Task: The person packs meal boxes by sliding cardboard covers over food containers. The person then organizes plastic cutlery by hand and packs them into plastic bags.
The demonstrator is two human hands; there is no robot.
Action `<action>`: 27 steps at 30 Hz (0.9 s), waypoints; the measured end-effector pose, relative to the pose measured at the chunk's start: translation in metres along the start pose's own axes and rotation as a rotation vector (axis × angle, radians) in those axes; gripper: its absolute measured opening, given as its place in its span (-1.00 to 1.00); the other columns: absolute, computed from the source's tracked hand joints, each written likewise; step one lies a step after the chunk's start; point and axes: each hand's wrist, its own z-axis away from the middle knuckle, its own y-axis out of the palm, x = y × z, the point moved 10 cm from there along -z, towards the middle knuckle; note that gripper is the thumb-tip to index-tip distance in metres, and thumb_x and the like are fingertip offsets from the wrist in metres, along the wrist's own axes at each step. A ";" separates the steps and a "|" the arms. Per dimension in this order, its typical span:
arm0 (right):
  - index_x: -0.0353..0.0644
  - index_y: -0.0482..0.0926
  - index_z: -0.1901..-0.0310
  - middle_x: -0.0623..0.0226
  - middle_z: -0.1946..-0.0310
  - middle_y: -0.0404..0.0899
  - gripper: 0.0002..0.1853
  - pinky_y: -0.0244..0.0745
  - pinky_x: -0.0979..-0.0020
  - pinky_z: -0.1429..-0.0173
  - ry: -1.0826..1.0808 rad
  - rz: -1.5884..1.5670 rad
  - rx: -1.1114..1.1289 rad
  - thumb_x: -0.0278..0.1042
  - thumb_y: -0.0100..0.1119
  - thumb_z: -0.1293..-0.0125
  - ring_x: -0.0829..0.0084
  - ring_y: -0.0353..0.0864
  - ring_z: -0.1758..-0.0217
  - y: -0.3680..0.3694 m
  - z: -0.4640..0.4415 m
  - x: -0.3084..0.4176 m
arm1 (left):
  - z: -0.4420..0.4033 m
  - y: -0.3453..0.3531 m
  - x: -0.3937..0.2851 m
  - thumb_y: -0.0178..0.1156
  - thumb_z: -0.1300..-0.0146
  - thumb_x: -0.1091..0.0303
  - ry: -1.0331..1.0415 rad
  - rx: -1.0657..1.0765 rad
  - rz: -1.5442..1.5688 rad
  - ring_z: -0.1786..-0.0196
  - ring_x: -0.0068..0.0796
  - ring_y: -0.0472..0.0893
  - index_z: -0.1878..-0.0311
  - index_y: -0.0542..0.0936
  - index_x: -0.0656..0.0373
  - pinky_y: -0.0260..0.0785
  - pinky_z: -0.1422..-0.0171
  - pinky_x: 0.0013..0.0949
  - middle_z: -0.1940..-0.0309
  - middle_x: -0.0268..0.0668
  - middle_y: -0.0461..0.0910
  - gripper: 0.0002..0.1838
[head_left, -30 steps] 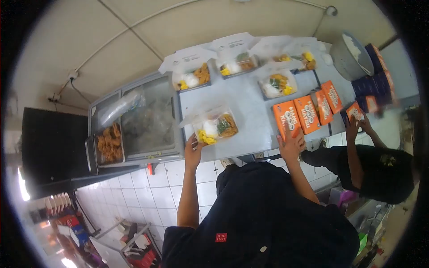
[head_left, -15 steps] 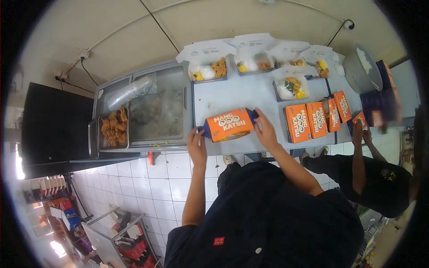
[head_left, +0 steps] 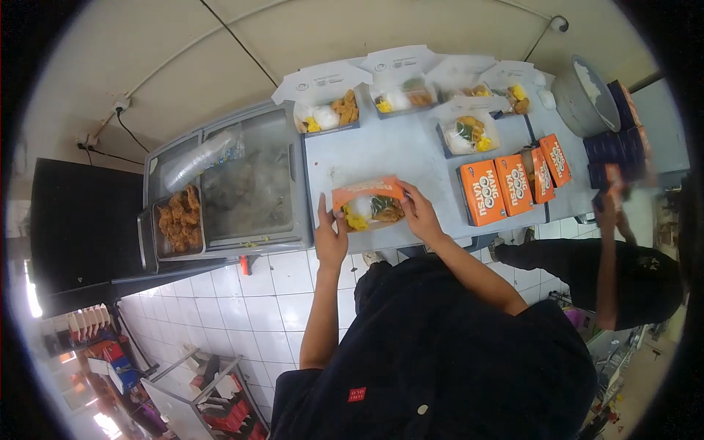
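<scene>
While my two hands frame the meal box (head_left: 369, 191) on the pale counter (head_left: 433, 170), its long axis runs from my left fingers (head_left: 322, 210) across to my right fingers (head_left: 408, 191), the right end set slightly farther from me. Its open side faces my body, and the orange lid (head_left: 361, 192) slants over it from the far side, partly down. Between my fingers show white rice (head_left: 361, 206), yellow pieces (head_left: 356, 221) near my left thumb, and greens (head_left: 382, 204) and brown pieces (head_left: 392, 213) toward my right fingertips. My left hand (head_left: 331, 237) reaches forward to the near left corner, index finger straight and pointing away from me, thumb by the box; whether these fingers grip it I cannot tell. My right hand (head_left: 419, 217) comes in from the lower right, forearm slanting inward, thumb and fingers narrow around the lid's right end. Right of my right fingers lie orange boxes (head_left: 481, 193), beyond both hands stand opened boxes (head_left: 319, 82), and far left of my left fingers is fried chicken (head_left: 180, 218)
</scene>
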 end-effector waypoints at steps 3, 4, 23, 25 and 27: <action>-0.11 0.22 -0.57 -0.07 -0.44 0.45 -0.31 0.38 -0.02 -0.48 0.053 0.189 0.182 -0.11 0.22 -0.53 -0.03 0.48 -0.49 0.002 0.005 -0.005 | 0.004 0.002 -0.023 0.24 -0.49 0.15 0.265 0.120 -0.090 -0.49 0.24 0.43 -0.55 0.26 0.18 0.07 -0.60 0.32 -0.24 0.23 0.57 -0.32; -0.11 0.18 -0.58 -0.07 -0.49 0.39 -0.25 0.20 -0.14 -0.53 -0.035 0.404 0.194 -0.01 0.23 -0.50 -0.08 0.33 -0.56 0.002 0.009 0.003 | 0.010 0.005 -0.020 0.24 -0.48 0.08 0.232 0.156 -0.182 -0.55 0.30 0.30 -0.55 0.24 0.17 -0.10 -0.61 0.38 -0.32 0.24 0.49 -0.28; 0.19 0.18 -0.65 -0.22 -0.66 -0.11 -0.08 -0.04 -0.23 -0.68 -0.650 1.029 0.697 0.43 0.14 -0.37 -0.24 -0.15 -0.73 0.040 -0.006 0.040 | 0.013 0.041 -0.016 0.17 -0.44 -0.10 0.415 0.013 -0.728 -0.72 0.30 -0.10 -0.49 0.28 0.43 -0.14 -0.67 0.33 -0.67 0.32 -0.16 -0.17; 0.30 0.20 -0.63 -0.26 -0.65 -0.08 -0.15 -0.02 -0.17 -0.69 -0.709 1.056 0.727 0.39 0.14 -0.39 -0.24 -0.12 -0.72 0.039 -0.002 0.044 | 0.014 0.047 -0.029 0.22 -0.37 -0.23 0.542 0.187 -0.721 -0.70 0.32 -0.05 -0.52 0.27 0.38 -0.05 -0.65 0.30 -0.65 0.33 -0.10 -0.07; 0.44 0.24 -0.61 -0.30 -0.63 -0.05 -0.24 0.01 -0.10 -0.71 -0.745 1.052 0.696 0.32 0.14 -0.42 -0.23 -0.07 -0.71 0.040 0.002 0.041 | 0.011 0.050 -0.034 0.33 -0.25 -0.31 0.684 0.267 -0.739 -0.66 0.29 0.06 -0.58 0.25 0.23 0.10 -0.60 0.24 -0.61 0.28 0.02 0.04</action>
